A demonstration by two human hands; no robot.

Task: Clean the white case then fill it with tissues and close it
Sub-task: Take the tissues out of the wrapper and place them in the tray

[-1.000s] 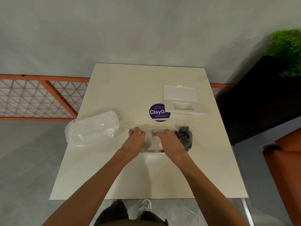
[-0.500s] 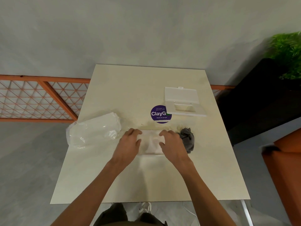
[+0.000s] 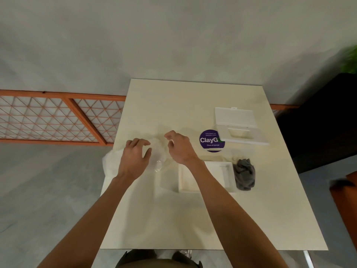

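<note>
The white case's open base [image 3: 225, 172] lies on the cream table [image 3: 173, 219], with my right forearm crossing over its left part. Its white lid [image 3: 233, 118], flap up and slot showing, rests at the back right. A clear plastic pack of tissues [image 3: 159, 156] sits at the table's left edge. My left hand [image 3: 135, 157] lies on top of the pack with fingers spread. My right hand [image 3: 179, 149] hovers at the pack's right end, fingers curled and apart, gripping nothing that I can see.
A crumpled grey cloth [image 3: 244, 175] lies against the base's right side. A round purple sticker [image 3: 210, 141] is on the table left of the lid. An orange lattice rail [image 3: 58, 117] runs at the left, a dark planter [image 3: 318, 122] at the right.
Both hands have left the case base and moved left and away from me onto the tissue pack. The base now lies uncovered beside the grey cloth.
</note>
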